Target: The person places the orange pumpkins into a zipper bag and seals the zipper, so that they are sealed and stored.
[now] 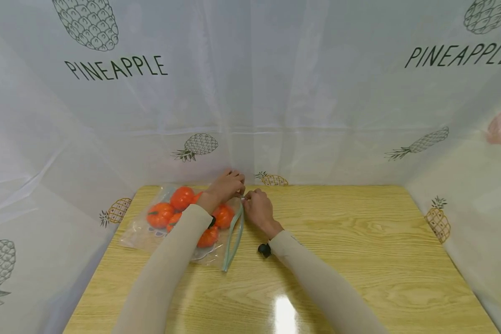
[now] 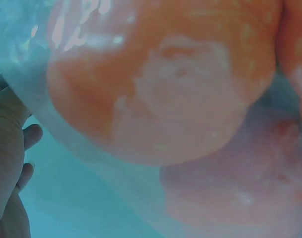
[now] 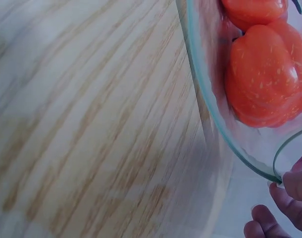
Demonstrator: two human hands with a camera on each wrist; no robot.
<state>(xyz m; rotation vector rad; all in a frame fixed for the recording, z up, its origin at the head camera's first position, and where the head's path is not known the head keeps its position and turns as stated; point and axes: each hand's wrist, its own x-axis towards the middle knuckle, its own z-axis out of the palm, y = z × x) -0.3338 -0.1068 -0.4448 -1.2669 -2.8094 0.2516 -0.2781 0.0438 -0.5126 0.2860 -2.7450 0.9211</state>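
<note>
A clear zip bag point(image 1: 142, 234) with a pale green zip strip point(image 1: 239, 232) lies on the table at left centre, its two lips apart along most of the mouth. Inside are several glossy red-orange vegetables point(image 1: 160, 215); the nearest in the right wrist view is a lobed bell pepper point(image 3: 265, 74). My left hand point(image 1: 227, 186) reaches over the bag and pinches its far mouth corner. From the other side my right hand point(image 1: 259, 207) pinches the zip at that same corner, thumb against finger. The left fingertips are partly hidden in the left wrist view.
The wood-grain table point(image 1: 359, 260) extends to the right and towards me. White curtain point(image 1: 317, 102) with pineapple prints encloses its back and sides. A small black round piece point(image 1: 265, 250) sits by my right wrist.
</note>
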